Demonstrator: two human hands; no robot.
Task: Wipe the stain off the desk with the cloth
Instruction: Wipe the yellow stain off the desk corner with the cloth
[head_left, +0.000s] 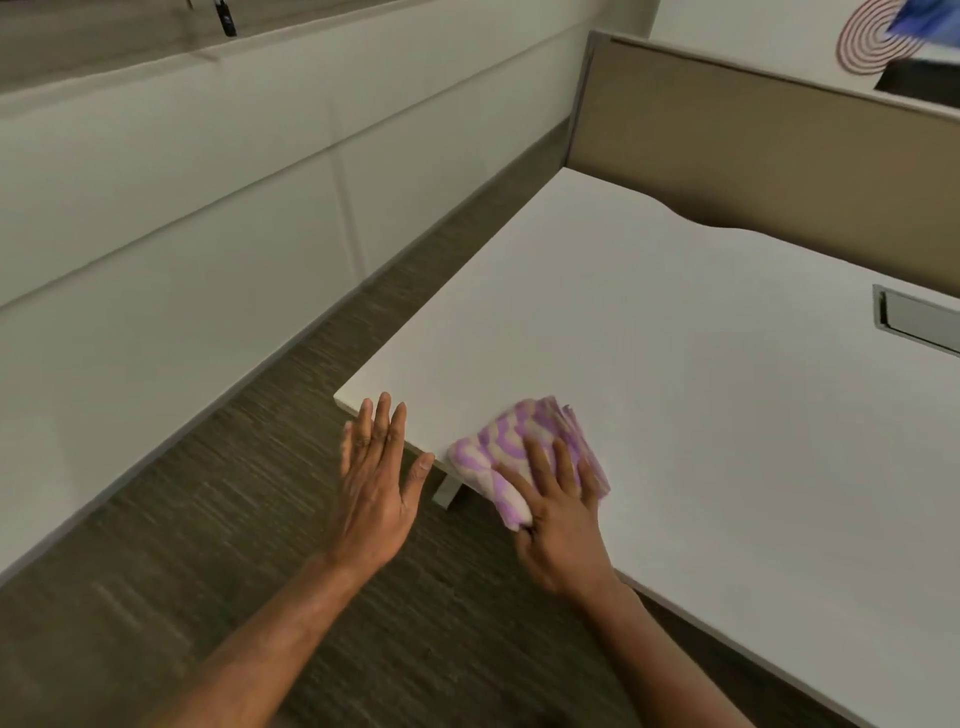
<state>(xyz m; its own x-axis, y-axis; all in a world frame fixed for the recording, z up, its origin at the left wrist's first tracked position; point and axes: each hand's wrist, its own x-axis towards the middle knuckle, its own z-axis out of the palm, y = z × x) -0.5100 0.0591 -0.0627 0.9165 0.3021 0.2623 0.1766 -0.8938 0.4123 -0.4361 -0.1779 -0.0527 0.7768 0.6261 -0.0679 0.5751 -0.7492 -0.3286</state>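
Observation:
A folded cloth (506, 441) with purple and cream waves lies on the white desk (701, 389), at its near left edge. My right hand (558, 525) presses flat on the cloth, fingers spread over it and thumb tucked at its near side. My left hand (376, 483) hovers beside the desk's near corner, fingers straight and together, thumb out toward the edge, holding nothing. No stain shows on the desk; the cloth hides whatever lies beneath it.
A tan partition (753, 140) stands along the desk's far side. A grey cable cover (917, 319) is set into the desk at the right. A desk leg (448, 491) shows below the edge. Dark carpet (208, 519) and a white wall panel (182, 208) lie left.

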